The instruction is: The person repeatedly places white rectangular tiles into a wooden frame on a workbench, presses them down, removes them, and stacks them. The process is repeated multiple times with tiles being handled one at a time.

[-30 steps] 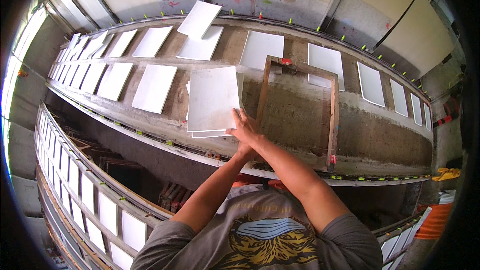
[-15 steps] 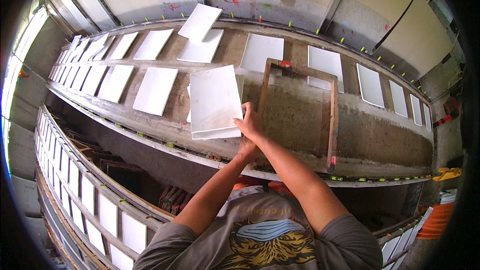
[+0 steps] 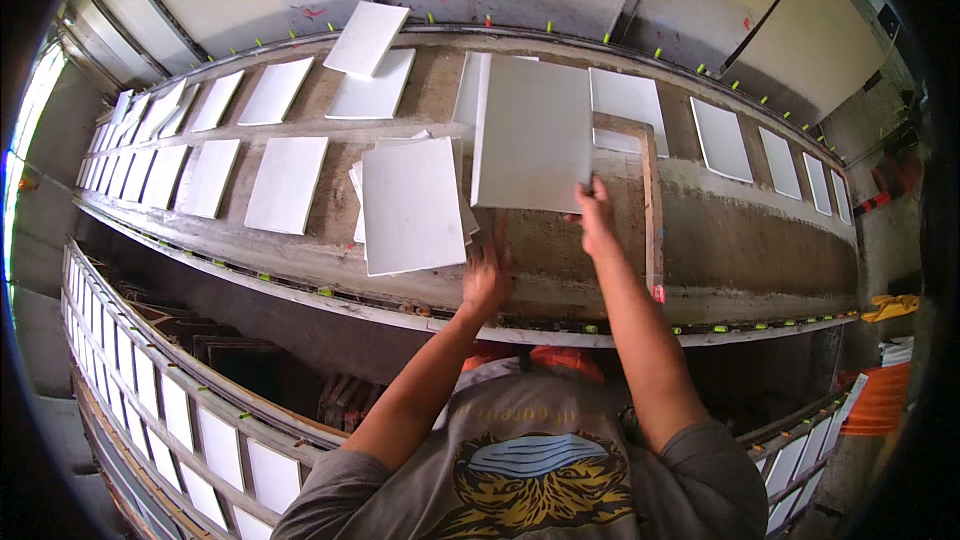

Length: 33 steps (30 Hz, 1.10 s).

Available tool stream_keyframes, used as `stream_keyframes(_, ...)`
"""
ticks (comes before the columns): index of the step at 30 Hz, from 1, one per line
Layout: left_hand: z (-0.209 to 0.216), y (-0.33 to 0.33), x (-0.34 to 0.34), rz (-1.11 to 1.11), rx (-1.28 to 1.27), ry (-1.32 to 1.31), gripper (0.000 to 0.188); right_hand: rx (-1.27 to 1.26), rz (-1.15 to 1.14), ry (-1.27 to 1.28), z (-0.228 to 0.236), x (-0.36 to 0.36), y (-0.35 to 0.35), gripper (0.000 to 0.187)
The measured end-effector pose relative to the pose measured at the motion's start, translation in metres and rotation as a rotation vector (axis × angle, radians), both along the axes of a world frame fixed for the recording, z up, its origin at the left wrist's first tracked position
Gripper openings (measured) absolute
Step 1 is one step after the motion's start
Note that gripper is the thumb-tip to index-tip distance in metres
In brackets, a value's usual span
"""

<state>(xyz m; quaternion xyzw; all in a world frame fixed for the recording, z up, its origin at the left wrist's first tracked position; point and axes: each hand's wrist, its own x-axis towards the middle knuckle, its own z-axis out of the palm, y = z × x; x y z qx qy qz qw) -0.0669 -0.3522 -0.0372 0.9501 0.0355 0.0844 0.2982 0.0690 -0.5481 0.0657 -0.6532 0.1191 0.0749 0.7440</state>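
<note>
My right hand [image 3: 594, 215] grips the lower right corner of a white rectangular sheet [image 3: 535, 130], thumb and fingers pinched on its edge. The sheet is raised over the long table, its left edge curled, and hides part of a wooden frame [image 3: 651, 210] and a white sheet behind it. To its left lies an uneven stack of white sheets [image 3: 415, 205], turned at different angles. My left hand [image 3: 486, 280] is just beside the stack's lower right corner, slightly blurred, fingers apart with nothing seen in them.
Rows of white sheets [image 3: 287, 185] lie along the brown, stained table [image 3: 755, 250]. One sheet [image 3: 367, 38] overlaps another at the far side. Yellow-green clips [image 3: 326, 291] line the table's edges. A lower rack with more white sheets [image 3: 219, 448] stands at the near left.
My right hand has moved right from the stack with a white sheet, now over the wooden frame. My left hand has come apart from it, beside the stack. The view has shifted slightly.
</note>
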Motion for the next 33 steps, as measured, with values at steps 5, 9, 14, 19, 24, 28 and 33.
stream_keyframes(5, 0.009, -0.002, 0.002, -0.009, -0.114, 0.137, 0.063, -0.206, -0.207, 0.130, -0.044, -0.003, -0.100, 0.039)
stream_keyframes(9, 0.013, -0.002, 0.003, 0.078, -0.102, 0.116, 0.060, -0.409, -0.150, 0.212, -0.062, -0.017, -0.116, 0.043)
stream_keyframes(14, 0.017, 0.000, -0.002, 0.085, -0.062, 0.056, 0.058, -0.434, -0.076, 0.288, -0.073, -0.033, -0.106, 0.050)
stream_keyframes(19, 0.015, -0.006, 0.001, 0.073, -0.022, -0.009, 0.057, -0.603, -0.087, 0.191, -0.130, -0.026, -0.128, 0.046)
stream_keyframes(24, 0.008, 0.001, -0.002, 0.067, 0.013, 0.009, 0.057, -0.725, 0.033, 0.247, -0.104, -0.022, -0.117, 0.039)
stream_keyframes(28, 0.023, -0.001, -0.002, 0.060, -0.039, 0.096, 0.057, -0.614, 0.044, 0.289, -0.091, -0.027, -0.119, 0.040)
stream_keyframes(33, 0.021, -0.001, 0.002, 0.050, -0.064, 0.044, 0.057, -0.644, 0.066, 0.289, -0.091, -0.028, -0.122, 0.042)
